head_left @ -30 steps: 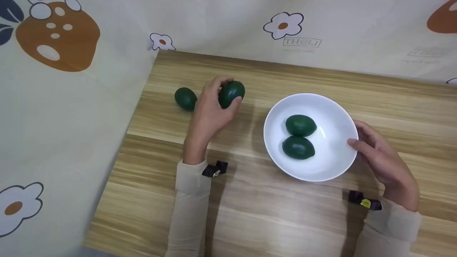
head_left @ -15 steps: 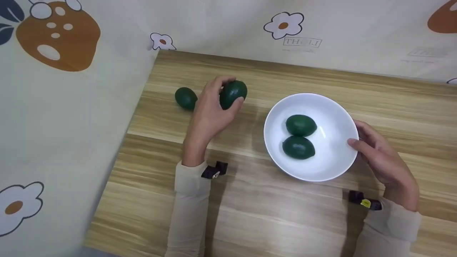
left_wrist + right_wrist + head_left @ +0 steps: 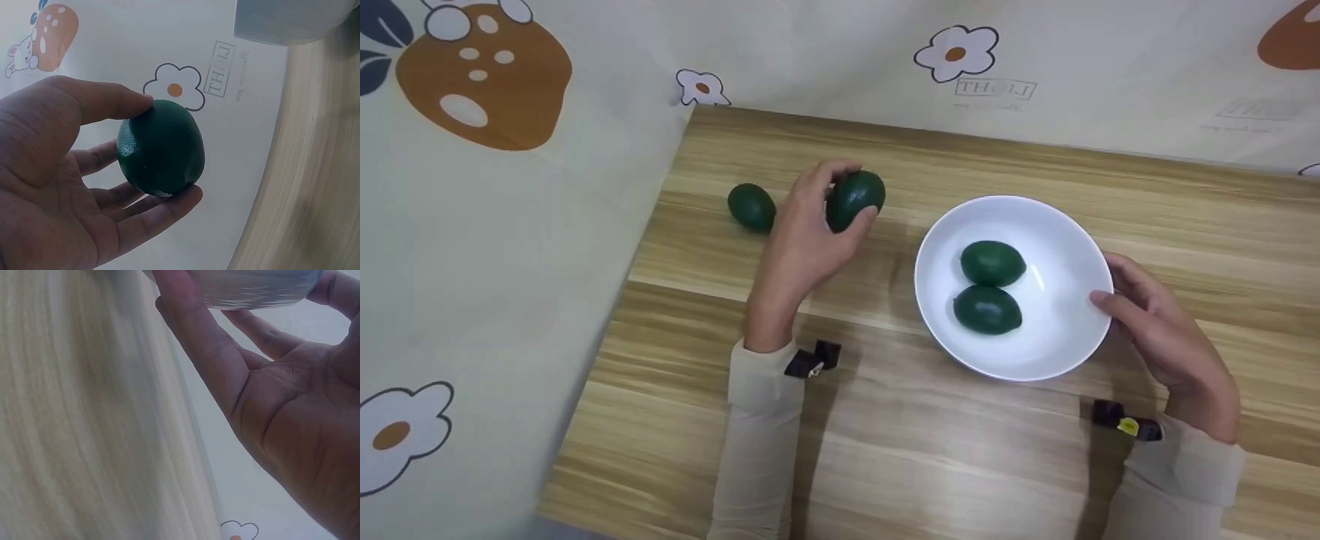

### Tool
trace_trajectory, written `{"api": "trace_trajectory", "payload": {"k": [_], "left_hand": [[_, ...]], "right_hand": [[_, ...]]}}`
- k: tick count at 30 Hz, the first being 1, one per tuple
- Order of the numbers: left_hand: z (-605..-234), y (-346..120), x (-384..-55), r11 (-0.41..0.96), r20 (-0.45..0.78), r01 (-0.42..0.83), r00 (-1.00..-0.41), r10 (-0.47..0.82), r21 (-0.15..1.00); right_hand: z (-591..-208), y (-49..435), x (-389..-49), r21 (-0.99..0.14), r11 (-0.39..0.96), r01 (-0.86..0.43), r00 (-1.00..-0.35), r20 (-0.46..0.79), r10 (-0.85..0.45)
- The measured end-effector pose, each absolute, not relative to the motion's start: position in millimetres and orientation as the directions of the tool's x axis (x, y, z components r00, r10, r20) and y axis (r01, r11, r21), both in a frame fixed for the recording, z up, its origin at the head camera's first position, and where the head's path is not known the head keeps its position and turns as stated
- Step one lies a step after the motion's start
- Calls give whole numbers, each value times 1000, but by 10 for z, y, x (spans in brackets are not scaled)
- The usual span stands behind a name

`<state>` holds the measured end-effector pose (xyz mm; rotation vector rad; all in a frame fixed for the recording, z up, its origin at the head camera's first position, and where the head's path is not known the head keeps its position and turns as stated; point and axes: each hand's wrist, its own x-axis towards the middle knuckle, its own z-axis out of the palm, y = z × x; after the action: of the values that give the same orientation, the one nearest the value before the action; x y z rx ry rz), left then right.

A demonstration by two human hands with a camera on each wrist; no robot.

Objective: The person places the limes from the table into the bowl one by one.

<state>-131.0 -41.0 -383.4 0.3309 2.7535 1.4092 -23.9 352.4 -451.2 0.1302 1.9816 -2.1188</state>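
Left wrist: left hand [image 3: 62, 197] pinches green fruit [image 3: 162, 147] (glossy, may slip); rightward, right hand [image 3: 1166, 337] grips bowl [image 3: 1054, 330] one-sidedly, may tip.

The head view is looking forward and down from above, standing back enough to be taking in the table [image 3: 960, 442], left hand [image 3: 802, 236], right hand [image 3: 1174, 337] and backdrop [image 3: 825, 45]. The left wrist view is facing the fruit [image 3: 163, 149] from close by, tilted so that the table is running up its right side. The right wrist view, also tilted, is looking past the palm at the bowl's [image 3: 256, 289] outside. Head and left wrist views are sharing the flower [image 3: 174, 90] beside the print [image 3: 220, 69].
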Motion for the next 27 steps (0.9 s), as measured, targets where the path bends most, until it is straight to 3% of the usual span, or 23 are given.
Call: {"api": "trace_trajectory", "payload": {"k": [27], "left_hand": [[-3808,-292,-1256,543,45,190,-962,269,818]], "right_hand": [[-4501,3529,-239,-970,-70,234,-966,-223,-131]]}}
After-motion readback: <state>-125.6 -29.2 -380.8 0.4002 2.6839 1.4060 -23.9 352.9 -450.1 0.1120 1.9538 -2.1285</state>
